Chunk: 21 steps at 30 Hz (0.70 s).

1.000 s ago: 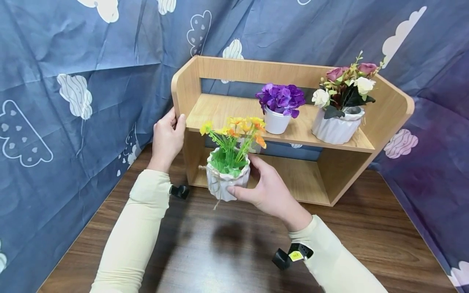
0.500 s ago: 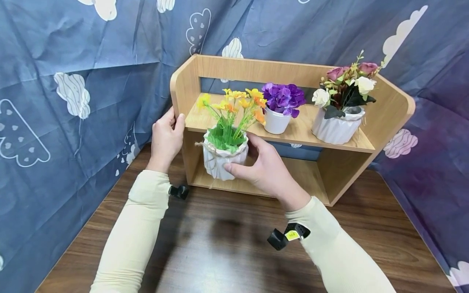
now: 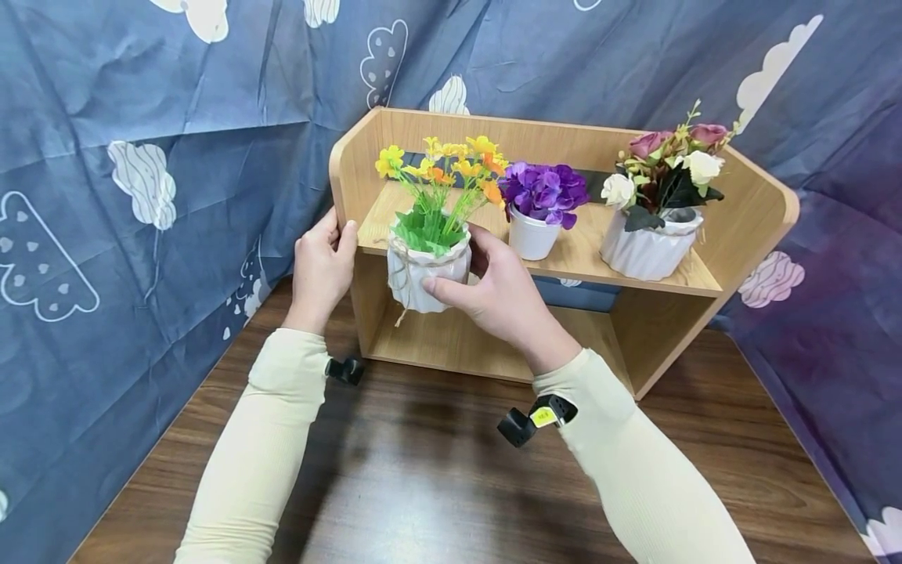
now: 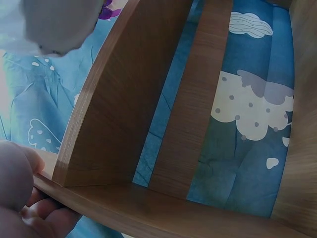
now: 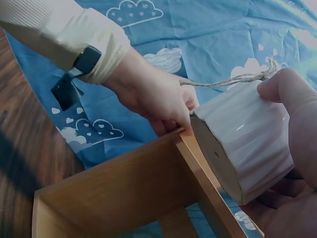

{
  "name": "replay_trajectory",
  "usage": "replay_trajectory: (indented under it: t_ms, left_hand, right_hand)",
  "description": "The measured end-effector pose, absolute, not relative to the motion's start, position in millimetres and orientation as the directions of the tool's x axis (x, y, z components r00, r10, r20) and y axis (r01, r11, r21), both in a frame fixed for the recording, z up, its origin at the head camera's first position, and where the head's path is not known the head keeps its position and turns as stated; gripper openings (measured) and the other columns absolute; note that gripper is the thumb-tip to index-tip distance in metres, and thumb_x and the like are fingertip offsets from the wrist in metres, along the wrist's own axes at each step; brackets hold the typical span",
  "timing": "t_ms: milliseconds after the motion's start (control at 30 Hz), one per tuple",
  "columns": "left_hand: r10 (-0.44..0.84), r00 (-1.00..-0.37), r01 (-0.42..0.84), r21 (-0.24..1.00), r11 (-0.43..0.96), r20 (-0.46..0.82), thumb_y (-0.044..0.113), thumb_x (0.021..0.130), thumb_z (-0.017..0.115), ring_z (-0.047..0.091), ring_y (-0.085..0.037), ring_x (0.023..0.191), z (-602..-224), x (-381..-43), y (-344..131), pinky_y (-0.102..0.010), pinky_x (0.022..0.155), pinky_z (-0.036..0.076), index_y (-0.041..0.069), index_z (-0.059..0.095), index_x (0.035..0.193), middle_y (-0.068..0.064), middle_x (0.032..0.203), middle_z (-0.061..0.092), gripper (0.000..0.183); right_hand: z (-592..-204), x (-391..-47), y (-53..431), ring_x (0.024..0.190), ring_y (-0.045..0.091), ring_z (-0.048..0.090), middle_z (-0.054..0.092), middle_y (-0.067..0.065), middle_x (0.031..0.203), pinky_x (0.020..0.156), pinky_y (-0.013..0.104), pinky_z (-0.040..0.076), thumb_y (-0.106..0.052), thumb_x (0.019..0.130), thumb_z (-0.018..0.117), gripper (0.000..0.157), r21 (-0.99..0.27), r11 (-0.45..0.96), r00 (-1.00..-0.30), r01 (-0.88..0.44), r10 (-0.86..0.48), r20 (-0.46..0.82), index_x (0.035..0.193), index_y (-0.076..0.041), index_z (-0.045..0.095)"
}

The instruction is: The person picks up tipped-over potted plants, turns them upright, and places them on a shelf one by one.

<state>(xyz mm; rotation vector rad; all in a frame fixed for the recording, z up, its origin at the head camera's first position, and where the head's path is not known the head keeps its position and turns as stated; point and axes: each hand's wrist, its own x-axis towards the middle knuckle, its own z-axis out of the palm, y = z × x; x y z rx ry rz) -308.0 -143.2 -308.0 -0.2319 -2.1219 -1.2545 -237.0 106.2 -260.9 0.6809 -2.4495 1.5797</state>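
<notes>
My right hand (image 3: 496, 290) grips a white ribbed flower pot (image 3: 416, 278) with twine around it and yellow and orange artificial flowers (image 3: 451, 168). The pot is held up in front of the upper board's left part, and its unglazed bottom (image 5: 218, 158) shows in the right wrist view. At the left side panel of the wooden shelf (image 3: 355, 176), my left hand (image 3: 324, 266) holds the panel's front edge, thumb inside and fingers outside. In the left wrist view the fingers (image 4: 52, 218) wrap the panel's edge.
A small white pot with purple flowers (image 3: 532, 235) stands mid-board, right of the held pot. Further right is a white pot with roses (image 3: 644, 247), by the right panel. The lower shelf board (image 3: 458, 345) lies beneath. A dark wooden table (image 3: 437, 470) extends in front; blue cloth (image 3: 211, 94) hangs behind.
My right hand has raised the flower pot from low before the shelf up to the height of the upper board. The left hand stays on the side panel; the other pots have not moved.
</notes>
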Motion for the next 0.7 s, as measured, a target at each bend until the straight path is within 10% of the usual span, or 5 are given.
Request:
replay_trajectory:
  t_ms: [700]
  left_hand:
    - [-0.164, -0.775, 0.468, 0.729, 0.5, 0.61, 0.016, 0.109, 0.058, 0.072, -0.025, 0.103, -309.5, -309.5, -144.0, -0.047, 0.093, 0.057, 0.005, 0.072, 0.135, -0.018, 0.125, 0.078, 0.032]
  right_hand:
    - [-254.9, -276.1, 96.8, 0.121, 0.023, 0.067, 0.067, 0.011, 0.141, 0.105, 0.042, 0.058, -0.026, 0.093, 0.083, 0.072, -0.843, 0.396, -0.928, -0.365, -0.221, 0.299, 0.155, -0.007, 0.052]
